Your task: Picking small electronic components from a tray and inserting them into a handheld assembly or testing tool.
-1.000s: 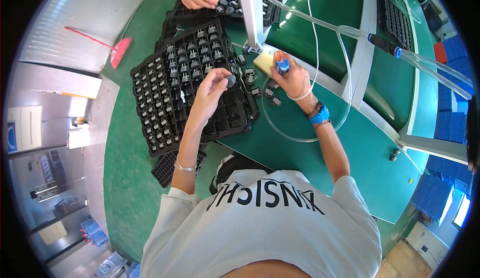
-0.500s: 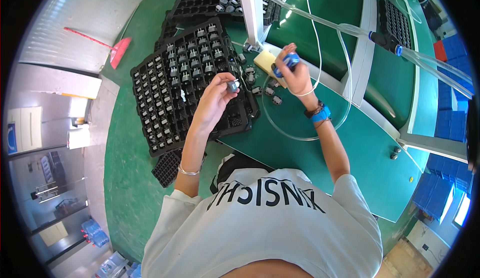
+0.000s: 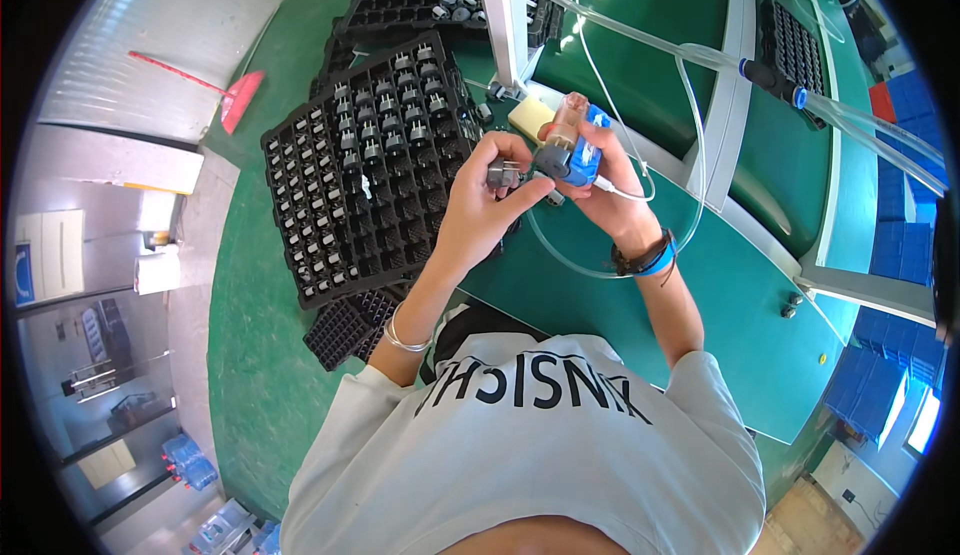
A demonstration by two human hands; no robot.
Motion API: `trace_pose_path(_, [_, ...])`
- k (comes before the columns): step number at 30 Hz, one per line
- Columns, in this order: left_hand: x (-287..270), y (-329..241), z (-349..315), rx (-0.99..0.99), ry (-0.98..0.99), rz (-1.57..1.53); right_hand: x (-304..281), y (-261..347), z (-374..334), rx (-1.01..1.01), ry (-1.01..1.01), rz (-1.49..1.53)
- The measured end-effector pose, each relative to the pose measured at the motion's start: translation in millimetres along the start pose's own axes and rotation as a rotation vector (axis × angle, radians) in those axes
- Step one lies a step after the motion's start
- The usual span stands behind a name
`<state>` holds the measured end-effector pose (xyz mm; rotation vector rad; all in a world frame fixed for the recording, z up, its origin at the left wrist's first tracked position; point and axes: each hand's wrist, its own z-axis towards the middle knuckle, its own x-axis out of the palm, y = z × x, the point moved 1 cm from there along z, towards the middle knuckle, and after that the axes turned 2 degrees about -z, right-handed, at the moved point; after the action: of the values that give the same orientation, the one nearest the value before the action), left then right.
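Blue tool (image 3: 590, 163) and dark grey plug piece (image 3: 498, 175), held close together

Fingers and thumb of the left hand (image 3: 475, 207) pinch the plug piece, a stubby body with thin metal pins pointing right, toward the tool. The right hand (image 3: 617, 205) is wrapped around the tool: bright blue casing, a clear, orange-tinted cylinder (image 3: 571, 115) at its far end, and a dark, rounded part (image 3: 553, 162) on the side facing the left hand. Whether that part belongs to the tool is hard to tell. White tubing (image 3: 626, 194) runs from its near end. Both things are by the right edge of a black tray (image 3: 388, 237) with pronged pieces (image 3: 388, 103) in rows; a yellow block (image 3: 529, 117) lies just beyond.
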<state>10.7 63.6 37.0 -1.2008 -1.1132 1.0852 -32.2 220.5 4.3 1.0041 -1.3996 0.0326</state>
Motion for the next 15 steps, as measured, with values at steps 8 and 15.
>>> trace_pose_path(8, [7.8, -5.0, -2.2, 0.089, -0.093, 0.123, 16.7, -5.5, -10.1, -0.038, -0.127, -0.047])
trace_pose_path(15, [7.8, -9.5, -7.4, 0.121, -0.120, 0.170, 21.9, -7.1, -16.7, -0.034, -0.133, -0.221])
